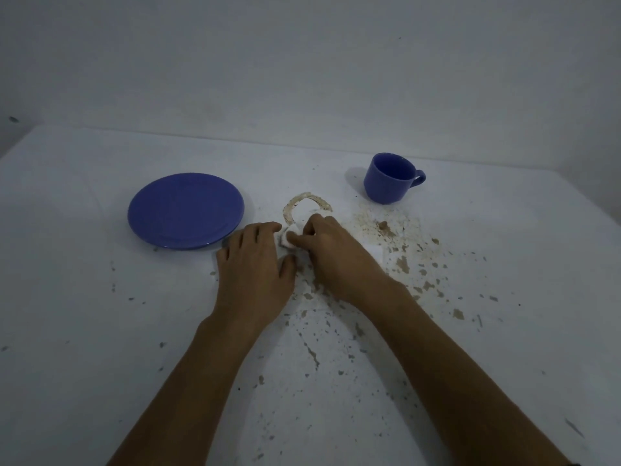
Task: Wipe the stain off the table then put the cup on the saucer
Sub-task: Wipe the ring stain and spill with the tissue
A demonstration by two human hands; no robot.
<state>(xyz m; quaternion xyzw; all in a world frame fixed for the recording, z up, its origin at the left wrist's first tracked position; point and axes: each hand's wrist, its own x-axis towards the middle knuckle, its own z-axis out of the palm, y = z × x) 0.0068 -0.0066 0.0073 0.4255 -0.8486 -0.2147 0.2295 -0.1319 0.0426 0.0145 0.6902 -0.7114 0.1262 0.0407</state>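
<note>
A blue saucer (185,210) lies on the white table (100,331) at the left. A blue cup (389,178) stands upright at the back right, handle pointing right. Between them is a brown ring-shaped stain (304,201). My right hand (336,253) pinches a small white wad of tissue (287,238) just below the ring's left end. My left hand (253,264) rests flat on the table beside it, fingers apart, fingertips touching the wad's left side.
Brown splatter and flecks (400,260) spread over the table right of my hands and toward the near edge. A bare grey wall (302,62) rises behind the table's far edge.
</note>
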